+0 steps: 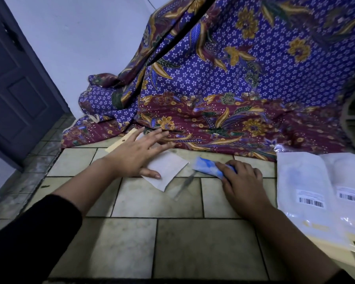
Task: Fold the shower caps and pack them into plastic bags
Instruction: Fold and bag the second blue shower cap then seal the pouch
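Pale floor tiles (172, 238) run up to a draped purple batik cloth (234, 78). The left hand (135, 154) lies flat, fingers spread and straight, thumb pressing a small plastic bag (168, 169). Just beside it, the right hand (242, 179) curls around a folded blue shower cap (206, 168) on the tiles. Barcoded packs (303, 181) lie at the right.

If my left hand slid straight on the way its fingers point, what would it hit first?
Most likely the patterned cloth: the left hand, flat on the small plastic bag, points up and right, and the cloth's hem lies just ahead, though depth is unclear.
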